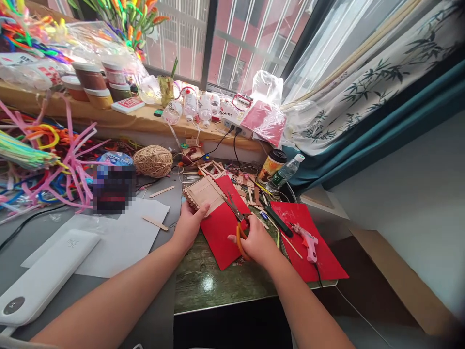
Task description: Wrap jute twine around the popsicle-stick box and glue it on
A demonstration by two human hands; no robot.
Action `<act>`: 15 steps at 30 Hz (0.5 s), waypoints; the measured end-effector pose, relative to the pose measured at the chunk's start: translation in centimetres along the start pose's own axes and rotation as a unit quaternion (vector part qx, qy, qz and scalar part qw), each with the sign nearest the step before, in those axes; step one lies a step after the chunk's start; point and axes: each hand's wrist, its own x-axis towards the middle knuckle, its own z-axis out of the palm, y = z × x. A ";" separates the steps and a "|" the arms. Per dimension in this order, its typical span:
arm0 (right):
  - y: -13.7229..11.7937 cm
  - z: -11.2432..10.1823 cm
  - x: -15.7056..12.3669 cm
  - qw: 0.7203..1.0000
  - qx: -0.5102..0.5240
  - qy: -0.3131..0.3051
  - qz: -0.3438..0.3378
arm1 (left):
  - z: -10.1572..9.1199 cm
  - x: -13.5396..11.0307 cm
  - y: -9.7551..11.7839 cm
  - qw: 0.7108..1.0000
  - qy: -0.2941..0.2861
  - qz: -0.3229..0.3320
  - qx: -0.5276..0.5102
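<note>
Worktop (203, 286) is carrying craft clutter; sticks and offcuts are crowding the far side. Red card (221, 228) is lying flat at centre, its far corner running under the stick panel (203, 193). Left hand (189, 225) is gripping the panel's near edge, fingers closed on it. Right hand (254, 240) is closed through the orange handles of the scissors (236, 213), blades resting over the card. Risks: blades are pointing toward the left thumb; card could be slipping on the glossy surface; glue gun (307, 241) is sitting near the right wrist, cord trailing off the edge.
</note>
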 end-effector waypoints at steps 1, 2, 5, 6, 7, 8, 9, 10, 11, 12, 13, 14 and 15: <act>-0.3 -0.1 -0.2 1.000 -0.009 0.012 -0.012 | 0.0 0.0 0.0 1.000 -0.006 -0.005 -0.003; -0.5 -0.1 -0.5 0.999 -0.017 0.025 -0.021 | 0.0 0.0 -0.1 1.000 -0.012 -0.011 -0.007; -1.1 -0.3 -1.1 0.996 -0.038 0.068 -0.031 | 0.1 0.0 -0.1 0.999 -0.032 -0.035 -0.016; -1.2 -0.3 -1.3 0.995 -0.043 0.082 -0.034 | 0.2 -0.1 -0.1 0.998 -0.037 -0.041 -0.019; -1.3 -0.4 -1.5 0.994 -0.046 0.094 -0.037 | 0.3 -0.1 0.0 0.998 -0.043 -0.047 -0.021; -1.3 -0.5 -1.7 0.993 -0.047 0.103 -0.040 | 0.3 -0.2 0.0 0.997 -0.047 -0.051 -0.022; -1.3 -0.6 -1.9 0.992 -0.049 0.107 -0.041 | 0.4 -0.3 0.0 0.997 -0.051 -0.053 -0.023; -1.3 -0.6 -2.1 0.992 -0.051 0.110 -0.040 | 0.5 -0.4 0.1 0.997 -0.053 -0.055 -0.023; -1.3 -0.7 -2.2 0.992 -0.054 0.111 -0.037 | 0.5 -0.4 0.1 0.997 -0.053 -0.054 -0.023; -1.3 -0.7 -2.4 0.992 -0.058 0.111 -0.034 | 0.6 -0.5 0.1 0.997 -0.052 -0.053 -0.023; -1.3 -0.7 -2.5 0.991 -0.061 0.111 -0.033 | 0.6 -0.5 0.1 0.997 -0.051 -0.050 -0.024; -1.3 -0.7 -2.5 0.991 -0.064 0.112 -0.032 | 0.6 -0.6 0.1 0.997 -0.050 -0.049 -0.023; -1.2 -0.7 -2.6 0.991 -0.066 0.114 -0.032 | 0.6 -0.6 0.0 0.997 -0.051 -0.049 -0.023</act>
